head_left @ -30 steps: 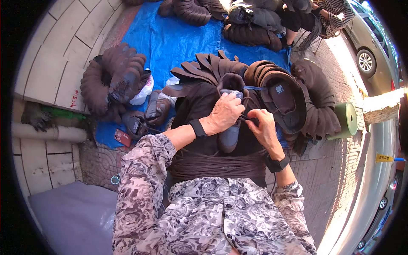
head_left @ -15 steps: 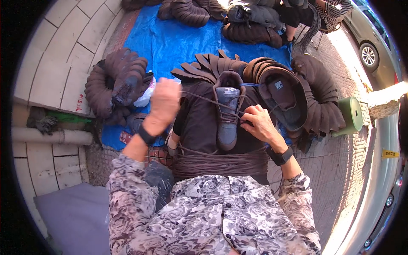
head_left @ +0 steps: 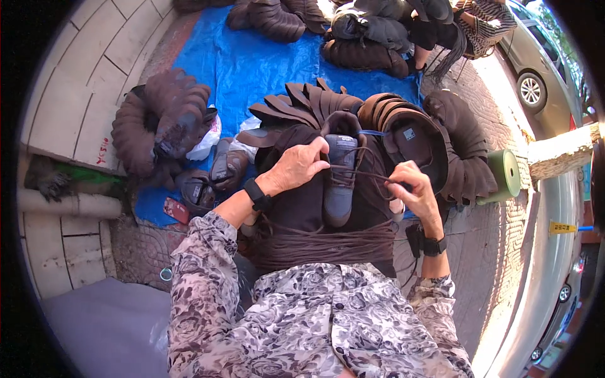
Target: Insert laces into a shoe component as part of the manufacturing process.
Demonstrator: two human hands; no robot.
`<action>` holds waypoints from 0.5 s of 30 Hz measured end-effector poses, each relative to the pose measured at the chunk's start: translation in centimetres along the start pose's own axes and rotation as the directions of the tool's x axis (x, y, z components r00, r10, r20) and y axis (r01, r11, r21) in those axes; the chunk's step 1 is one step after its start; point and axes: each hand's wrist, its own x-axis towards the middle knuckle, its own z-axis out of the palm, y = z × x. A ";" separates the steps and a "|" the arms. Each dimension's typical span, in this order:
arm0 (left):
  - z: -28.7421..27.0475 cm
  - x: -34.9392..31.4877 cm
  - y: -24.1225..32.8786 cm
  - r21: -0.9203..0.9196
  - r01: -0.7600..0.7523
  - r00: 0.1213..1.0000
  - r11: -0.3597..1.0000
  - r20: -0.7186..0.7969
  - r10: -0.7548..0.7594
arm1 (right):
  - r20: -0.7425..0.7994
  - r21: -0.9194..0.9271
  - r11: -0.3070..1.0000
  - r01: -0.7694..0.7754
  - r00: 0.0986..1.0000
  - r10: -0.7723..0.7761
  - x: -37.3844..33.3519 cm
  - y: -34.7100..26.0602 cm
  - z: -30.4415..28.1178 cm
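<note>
A grey-and-brown shoe [head_left: 338, 205] lies on my lap, toe towards me, its tongue showing. A brown shoelace [head_left: 368, 174] crosses its front. My right hand [head_left: 413, 189] pinches this shoelace just right of the shoe. At the shoe's left edge my left hand [head_left: 296, 167] is closed, thumb tip and forefinger at the lace; the exact grip is partly hidden. Across my lap, below the toe, stretches a thick bundle of brown laces [head_left: 321, 247]. Just beyond the shoe fans a row of nested brown shoe uppers [head_left: 302, 104], with another curved stack [head_left: 416, 142] to its right.
A blue tarp [head_left: 252, 57] carries coiled shoe stacks [head_left: 161, 123], loose shoes [head_left: 228, 165] and a red packet [head_left: 176, 210]. A green roll [head_left: 502, 175] stands right, near a tree trunk [head_left: 561, 151] and parked car [head_left: 542, 69]. Another person [head_left: 485, 25] sits far right.
My left hand has come right and down from beyond the shoe's left side to its edge. My right hand has moved right, drawing the lace outward. The view has shifted slightly.
</note>
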 end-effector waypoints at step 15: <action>-4.7 -3.3 -1.9 -0.832 0.382 0.803 0.403 0.083 -0.590 | -0.427 -0.470 0.881 -0.049 0.886 -0.178 0.6 1.0 4.8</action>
